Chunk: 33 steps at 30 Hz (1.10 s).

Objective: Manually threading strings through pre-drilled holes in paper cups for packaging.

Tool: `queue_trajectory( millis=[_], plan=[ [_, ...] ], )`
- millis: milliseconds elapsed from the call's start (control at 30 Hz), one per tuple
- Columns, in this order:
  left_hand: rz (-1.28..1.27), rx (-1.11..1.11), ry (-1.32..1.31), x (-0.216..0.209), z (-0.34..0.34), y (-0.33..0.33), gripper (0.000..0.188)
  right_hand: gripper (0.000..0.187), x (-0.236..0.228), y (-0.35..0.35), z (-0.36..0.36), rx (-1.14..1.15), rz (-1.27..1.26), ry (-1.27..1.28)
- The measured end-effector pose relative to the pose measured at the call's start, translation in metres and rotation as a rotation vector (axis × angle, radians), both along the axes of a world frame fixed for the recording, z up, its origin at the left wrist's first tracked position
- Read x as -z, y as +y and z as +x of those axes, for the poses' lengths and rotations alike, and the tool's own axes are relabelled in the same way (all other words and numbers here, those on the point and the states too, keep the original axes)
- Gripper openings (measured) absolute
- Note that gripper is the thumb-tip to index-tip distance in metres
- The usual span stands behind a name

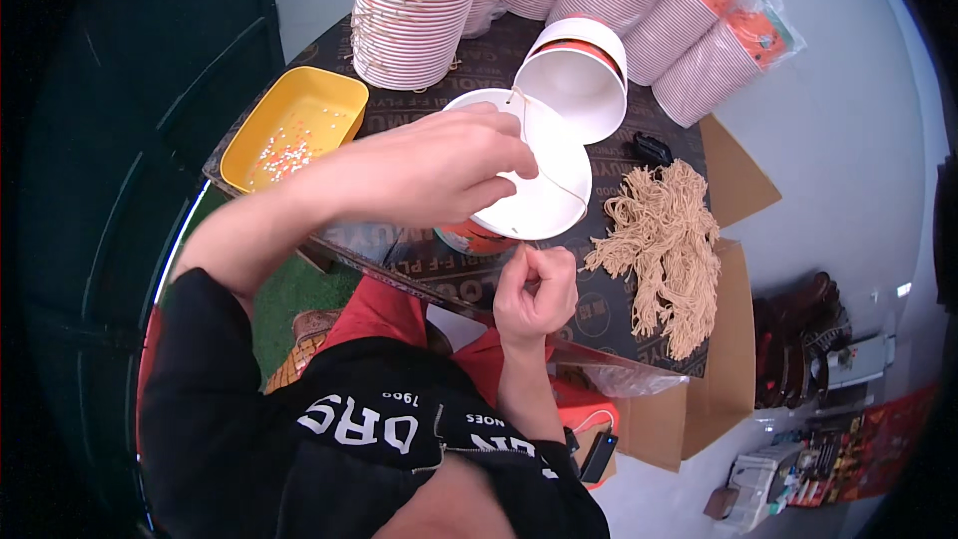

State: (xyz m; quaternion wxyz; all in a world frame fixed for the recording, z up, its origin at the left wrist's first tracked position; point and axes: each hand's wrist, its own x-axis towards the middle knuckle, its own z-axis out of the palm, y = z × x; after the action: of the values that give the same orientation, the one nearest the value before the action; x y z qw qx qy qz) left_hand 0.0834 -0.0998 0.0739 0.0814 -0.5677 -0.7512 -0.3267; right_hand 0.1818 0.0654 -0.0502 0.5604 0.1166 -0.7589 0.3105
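Note:
A white-lined paper bucket [539, 195] with an orange patterned outside is tilted toward me at the table's near edge. A thin beige string [565, 187] passes through a hole at its far rim and lies across the opening. My left hand [454, 165] is over the opening, fingers curled, with the string running by its fingertips; whether it grips the string is hidden. Just below the near rim, beside a small hole, my right hand [537, 291] is closed in a pinch. What it holds is too small to make out.
Behind stand tall stacks of orange-patterned buckets [414, 25], some in clear plastic. Another white bucket [571, 90] lies on its side. A yellow tray [334, 90] of small beads is at left. A heap of beige strings [664, 250] and a black object [652, 149] lie right, above a cardboard box [720, 339].

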Motion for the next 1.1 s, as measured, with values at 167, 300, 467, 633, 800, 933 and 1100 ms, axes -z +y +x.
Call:
queue_trajectory(
  millis=[167, 300, 467, 633, 800, 933, 1100],
  plan=[
    [-0.300, 0.207, -0.184, 0.001, -0.027, 0.018, 0.030, 0.019, 0.001, 0.003, -0.003, -0.033, 0.003, -0.014],
    [-0.484, 0.305, -0.498, 0.001, -0.032, 0.032, 0.028, 0.020, 0.003, 0.003, -0.005, -0.032, 0.018, -0.011],
    [-0.628, 0.298, -0.575, -0.004, -0.027, 0.039, 0.021, 0.020, 0.001, 0.005, -0.002, -0.021, 0.027, -0.024],
    [-0.570, 0.201, -0.525, 0.005, -0.026, 0.042, 0.017, 0.019, 0.001, 0.007, -0.002, -0.039, 0.008, -0.038],
    [-0.456, 0.051, -0.525, 0.003, -0.018, 0.038, 0.014, 0.015, -0.009, 0.006, 0.010, -0.053, -0.077, -0.256],
    [-0.293, 0.032, -0.672, 0.003, -0.013, 0.036, 0.012, 0.007, -0.013, 0.010, 0.010, -0.074, -0.122, -0.350],
    [-0.102, 0.110, -0.800, 0.019, -0.010, 0.041, 0.011, 0.004, -0.017, 0.013, 0.008, -0.118, -0.178, -0.394]
  ],
)
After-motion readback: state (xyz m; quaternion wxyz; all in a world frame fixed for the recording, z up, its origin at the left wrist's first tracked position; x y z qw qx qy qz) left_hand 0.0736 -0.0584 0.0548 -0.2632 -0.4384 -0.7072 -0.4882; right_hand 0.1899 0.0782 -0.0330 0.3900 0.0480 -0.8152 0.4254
